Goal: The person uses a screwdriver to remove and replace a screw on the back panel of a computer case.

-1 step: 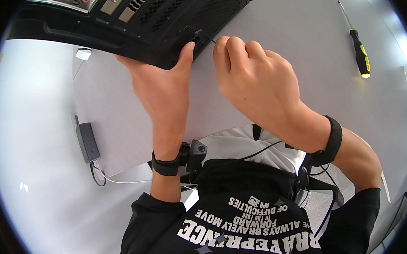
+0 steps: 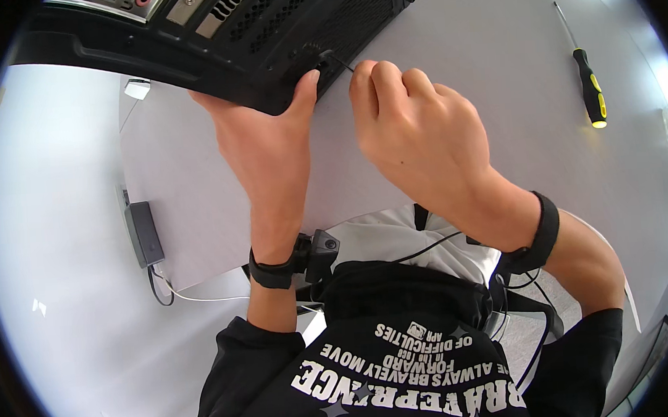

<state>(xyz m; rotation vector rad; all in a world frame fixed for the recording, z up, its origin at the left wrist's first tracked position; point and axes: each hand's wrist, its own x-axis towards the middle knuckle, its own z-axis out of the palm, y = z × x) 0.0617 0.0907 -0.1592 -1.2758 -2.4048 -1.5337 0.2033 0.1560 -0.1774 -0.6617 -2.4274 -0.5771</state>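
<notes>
Computer case [image 2: 180, 73] was clasped by left hand [image 2: 269, 140], grip wide; thin dark piece [image 2: 338, 58] was pinched in right hand [image 2: 424, 123]; insertion or removal seemed underway; steady alignment was likely needed next.

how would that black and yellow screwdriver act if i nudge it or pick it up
The screwdriver would probably feel handle-heavy, as its handle is much thicker than its shaft. That straight shaft looks like metal, so likely stiff. Lying on its side, it may roll or swivel when nudged.
</notes>
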